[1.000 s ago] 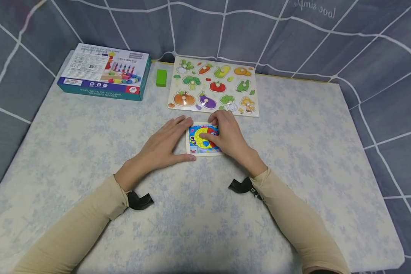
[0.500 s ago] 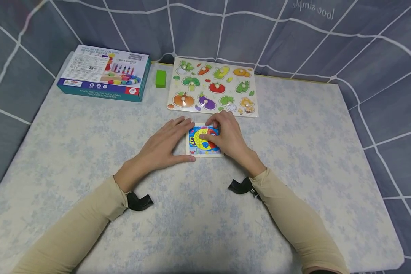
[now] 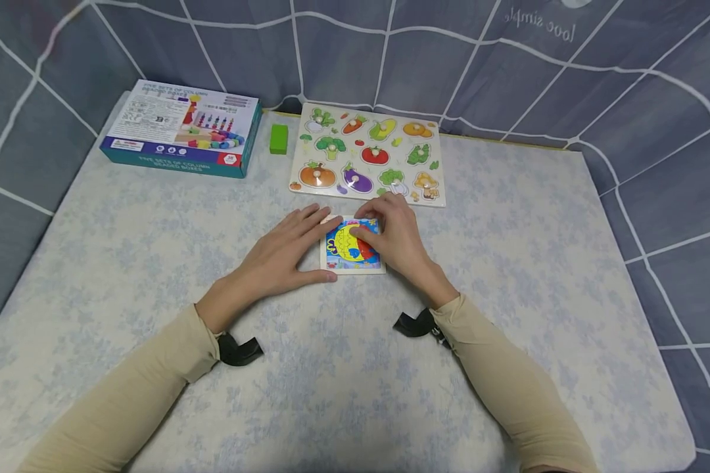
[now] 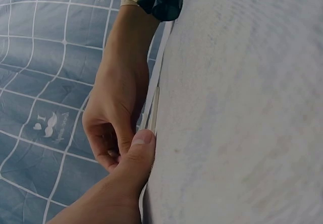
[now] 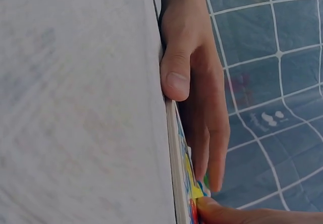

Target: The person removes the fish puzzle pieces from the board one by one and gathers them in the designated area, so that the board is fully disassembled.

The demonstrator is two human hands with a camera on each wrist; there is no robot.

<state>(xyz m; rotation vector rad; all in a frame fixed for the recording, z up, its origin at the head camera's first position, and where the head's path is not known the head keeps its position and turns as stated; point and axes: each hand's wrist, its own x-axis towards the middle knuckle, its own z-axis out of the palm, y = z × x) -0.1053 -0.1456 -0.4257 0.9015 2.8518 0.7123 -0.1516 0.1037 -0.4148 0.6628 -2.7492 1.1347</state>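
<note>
A small square jigsaw puzzle [image 3: 348, 246], a yellow and red fish on blue in a pale frame, lies on the table between both hands. My left hand [image 3: 278, 253] rests along its left side, fingers straight over the upper left corner and thumb at the lower edge. My right hand [image 3: 399, 233] is over the right part, fingers curled and thumb on the fish. In the right wrist view, that thumb bears on a slightly raised puzzle piece [image 5: 197, 189], yellow with blue at its edge. The curled right fingers hide the puzzle's upper right corner.
Behind the puzzle lies a vegetable peg board [image 3: 369, 154]. Left of the board stands a green block [image 3: 279, 139], and farther left a beaded-toy box [image 3: 180, 128]. A grey checked curtain [image 3: 343, 59] borders the patterned tablecloth [image 3: 331, 381].
The left index finger has shifted slightly right over the puzzle's top edge. The right thumb has moved slightly up and right on the fish. The camera view has tilted a little.
</note>
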